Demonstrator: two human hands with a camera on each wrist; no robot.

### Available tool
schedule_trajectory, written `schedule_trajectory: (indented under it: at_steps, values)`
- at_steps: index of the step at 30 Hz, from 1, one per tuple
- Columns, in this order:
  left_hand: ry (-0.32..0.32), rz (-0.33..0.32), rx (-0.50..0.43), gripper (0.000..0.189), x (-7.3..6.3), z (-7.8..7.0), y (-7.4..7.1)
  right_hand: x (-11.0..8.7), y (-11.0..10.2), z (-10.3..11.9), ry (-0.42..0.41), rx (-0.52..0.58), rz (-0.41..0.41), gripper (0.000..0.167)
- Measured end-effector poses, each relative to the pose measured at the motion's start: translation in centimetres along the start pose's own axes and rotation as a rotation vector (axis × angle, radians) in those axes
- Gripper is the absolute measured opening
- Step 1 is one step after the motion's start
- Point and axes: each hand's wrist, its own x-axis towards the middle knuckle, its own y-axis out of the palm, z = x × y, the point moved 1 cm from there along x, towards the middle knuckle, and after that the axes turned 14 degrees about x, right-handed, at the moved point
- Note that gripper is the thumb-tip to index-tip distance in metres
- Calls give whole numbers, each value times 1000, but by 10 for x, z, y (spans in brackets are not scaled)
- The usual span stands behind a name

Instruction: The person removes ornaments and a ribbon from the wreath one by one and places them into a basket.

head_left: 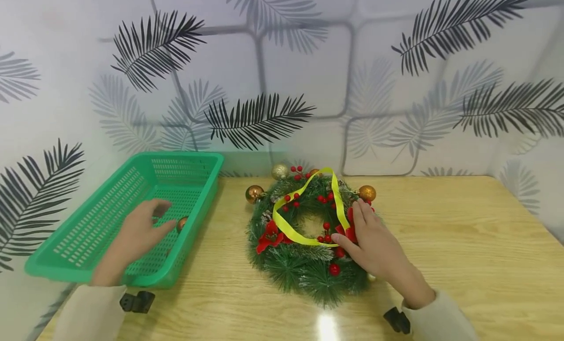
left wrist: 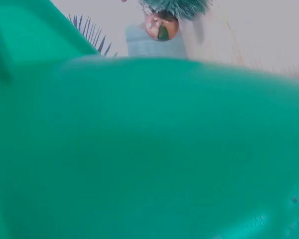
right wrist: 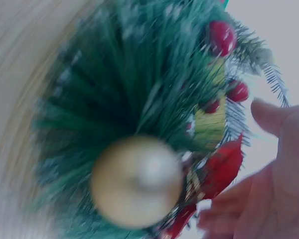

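My left hand reaches into a green plastic basket, thumb and fingers apart with nothing between them. Just beyond the thumb, a copper-coloured Christmas ball shows against the basket's right wall. A green Christmas wreath lies on the table with a yellow ribbon looped loosely across it. My right hand, fingers straight, rests at the wreath's right side over a red flower. In the right wrist view, a gold ball sits on the wreath next to that hand. Basket plastic fills most of the left wrist view.
More balls stick out round the wreath: a copper one at left, a pale gold one behind and an orange-gold one at right. A leaf-patterned wall covering rises behind the wooden table.
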Motion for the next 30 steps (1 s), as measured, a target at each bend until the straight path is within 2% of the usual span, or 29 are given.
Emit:
schedule_trajectory:
  at_steps: [6, 13, 19, 23, 30]
  values:
    - [24, 11, -20, 51, 7, -12, -3, 2, 4, 14, 141, -31, -79, 93]
    - [57, 27, -63, 48, 10, -28, -1, 11, 15, 21, 242, -46, -84, 102]
    - [67, 30, -67, 47, 10, -42, -2, 17, 21, 16, 353, -33, -52, 110]
    - [98, 10, -58, 46, 11, -56, 0, 19, 22, 12, 378, -28, -35, 115]
    - [145, -18, -65, 44, 15, -78, 9, 20, 22, 5, 357, -17, 4, 118]
